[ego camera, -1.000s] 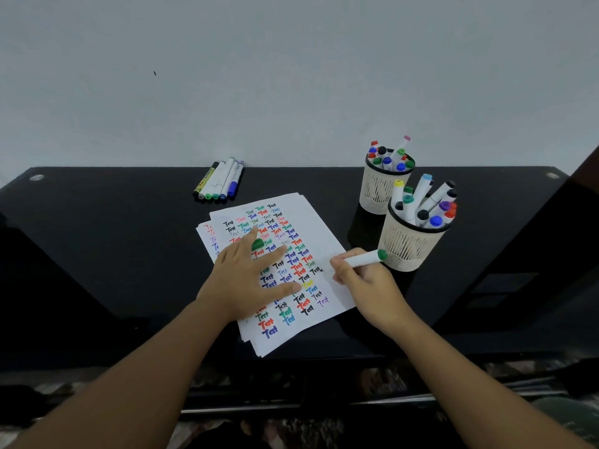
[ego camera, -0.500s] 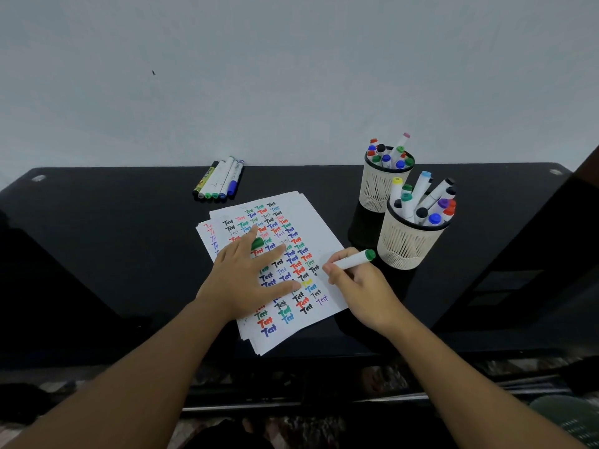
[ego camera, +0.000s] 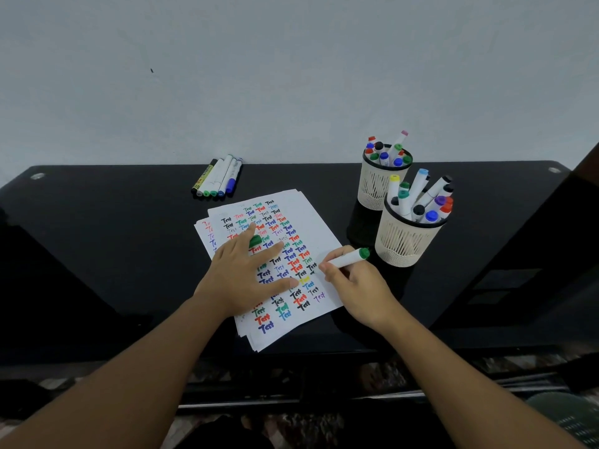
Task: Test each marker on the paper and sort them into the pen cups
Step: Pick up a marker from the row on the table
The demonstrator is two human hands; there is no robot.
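A stack of white paper (ego camera: pixel 311 218) covered in coloured "Test" words lies on the black table (ego camera: pixel 113 241). My left hand (ego camera: pixel 240 277) presses flat on the sheet with fingers spread; a green cap (ego camera: pixel 255 242) shows between its index and middle fingers. My right hand (ego camera: pixel 353 286) grips a white marker with a green end (ego camera: pixel 348 259), its tip at the paper's right side. Two cream mesh pen cups stand to the right, the near cup (ego camera: pixel 405 241) and the far cup (ego camera: pixel 376 186), both holding several markers.
Several loose markers (ego camera: pixel 218 178) lie side by side at the back of the table, left of the paper. A pale wall rises behind. The table's front edge runs just below the paper, and a dark panel stands at the far right.
My right hand has moved left from beside the near cup onto the paper's right side, bringing the marker tip down to the sheet. My left hand has stayed put.
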